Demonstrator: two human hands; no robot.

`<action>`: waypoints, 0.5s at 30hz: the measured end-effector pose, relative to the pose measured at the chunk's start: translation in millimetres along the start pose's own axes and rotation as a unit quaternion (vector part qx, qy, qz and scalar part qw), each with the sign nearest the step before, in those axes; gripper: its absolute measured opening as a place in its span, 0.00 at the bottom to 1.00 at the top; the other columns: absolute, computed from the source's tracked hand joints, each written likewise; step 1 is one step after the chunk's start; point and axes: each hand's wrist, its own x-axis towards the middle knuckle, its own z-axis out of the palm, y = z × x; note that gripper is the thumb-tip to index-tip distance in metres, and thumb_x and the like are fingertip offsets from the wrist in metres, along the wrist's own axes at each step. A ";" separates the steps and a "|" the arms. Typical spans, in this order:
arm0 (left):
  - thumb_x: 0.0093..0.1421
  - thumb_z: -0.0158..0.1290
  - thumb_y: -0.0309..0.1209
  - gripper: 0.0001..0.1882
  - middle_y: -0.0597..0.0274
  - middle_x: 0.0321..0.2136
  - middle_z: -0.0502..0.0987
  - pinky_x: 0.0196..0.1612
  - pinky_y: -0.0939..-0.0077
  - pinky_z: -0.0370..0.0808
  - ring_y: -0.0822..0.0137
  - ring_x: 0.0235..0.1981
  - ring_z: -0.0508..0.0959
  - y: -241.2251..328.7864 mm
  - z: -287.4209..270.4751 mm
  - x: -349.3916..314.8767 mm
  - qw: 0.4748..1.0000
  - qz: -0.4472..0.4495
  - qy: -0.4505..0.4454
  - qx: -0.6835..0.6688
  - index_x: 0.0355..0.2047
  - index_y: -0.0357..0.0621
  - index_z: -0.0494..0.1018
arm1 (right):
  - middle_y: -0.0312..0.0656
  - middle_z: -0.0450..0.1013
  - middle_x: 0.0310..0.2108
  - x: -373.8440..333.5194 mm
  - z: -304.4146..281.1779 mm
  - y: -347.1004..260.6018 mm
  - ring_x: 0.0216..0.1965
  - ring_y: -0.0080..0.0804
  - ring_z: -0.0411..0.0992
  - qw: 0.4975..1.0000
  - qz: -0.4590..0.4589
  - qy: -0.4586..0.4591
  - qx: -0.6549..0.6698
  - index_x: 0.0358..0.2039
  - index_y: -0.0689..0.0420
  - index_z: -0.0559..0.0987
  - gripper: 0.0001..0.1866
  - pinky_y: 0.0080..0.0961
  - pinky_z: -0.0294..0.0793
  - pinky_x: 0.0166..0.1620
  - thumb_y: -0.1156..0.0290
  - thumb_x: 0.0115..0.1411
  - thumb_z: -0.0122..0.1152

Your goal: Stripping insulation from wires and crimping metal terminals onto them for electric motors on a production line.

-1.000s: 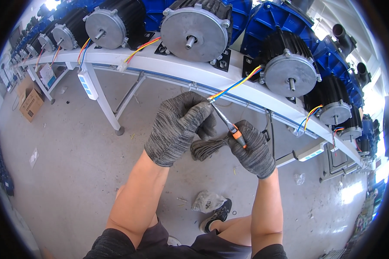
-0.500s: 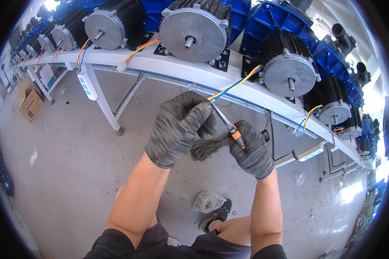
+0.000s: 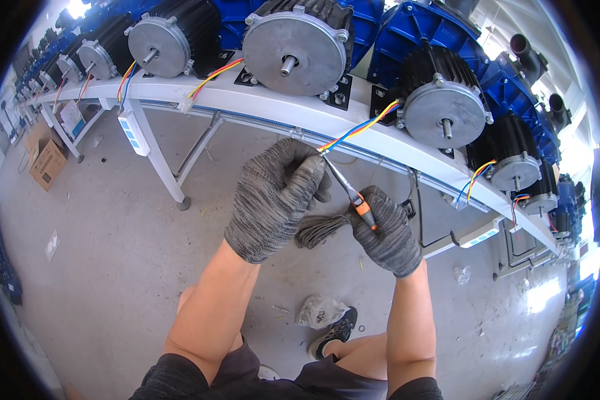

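Observation:
My gloved left hand (image 3: 277, 193) pinches the end of a bundle of yellow, red and blue wires (image 3: 363, 129) between thumb and fingers. The bundle runs up to a black motor (image 3: 445, 117) with a round grey end cover and a short shaft. My gloved right hand (image 3: 388, 233) is closed around a slim metal hand tool with an orange-and-black handle (image 3: 361, 205), possibly pliers seen edge-on. Its tip meets the wire ends at my left fingertips. Whatever small part sits between those fingertips is too small to make out.
A white conveyor frame (image 3: 207, 91) carries a row of similar motors (image 3: 290, 57) with blue housings (image 3: 423, 30) behind. Coiled dark cable (image 3: 320, 230) hangs or lies behind my hands. On the floor are a cardboard box (image 3: 45, 160) and a plastic bag (image 3: 320, 311) near my shoe.
Both hands keep their grip. The wire ends and the tool's tip have shifted slightly left, and the wires' twist looks slightly different. The view has moved a little.

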 end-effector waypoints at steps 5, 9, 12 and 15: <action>0.68 0.55 0.30 0.07 0.59 0.26 0.81 0.27 0.78 0.75 0.70 0.26 0.81 -1.0 -2.0 0.8 1.000 0.003 -0.008 -0.004 0.39 0.37 0.76 | 0.45 0.71 0.34 0.1 1.5 -2.0 0.34 0.40 0.73 1.000 -0.002 -0.003 0.016 0.40 0.62 0.77 0.09 0.33 0.74 0.39 0.79 0.58 0.62; 0.68 0.55 0.30 0.07 0.59 0.26 0.81 0.27 0.79 0.75 0.70 0.26 0.81 -2.2 -1.5 1.0 1.000 -0.018 -0.006 -0.015 0.38 0.38 0.76 | 0.45 0.71 0.34 -0.7 2.1 -1.9 0.34 0.41 0.73 1.000 0.010 -0.002 0.012 0.40 0.62 0.77 0.09 0.33 0.74 0.39 0.78 0.58 0.62; 0.68 0.55 0.30 0.07 0.60 0.26 0.81 0.27 0.79 0.75 0.71 0.26 0.81 -2.9 -3.6 1.8 1.000 -0.006 -0.019 -0.005 0.38 0.38 0.76 | 0.47 0.70 0.35 -0.6 1.1 -2.2 0.36 0.45 0.73 1.000 0.012 -0.005 0.018 0.42 0.62 0.76 0.12 0.35 0.74 0.40 0.77 0.56 0.63; 0.68 0.55 0.29 0.06 0.60 0.26 0.80 0.27 0.80 0.75 0.72 0.26 0.80 -3.4 -1.6 1.0 1.000 -0.008 -0.007 0.004 0.38 0.38 0.76 | 0.49 0.70 0.36 0.0 0.3 -3.2 0.38 0.50 0.73 0.999 0.019 -0.016 0.026 0.44 0.61 0.76 0.16 0.38 0.74 0.41 0.77 0.54 0.63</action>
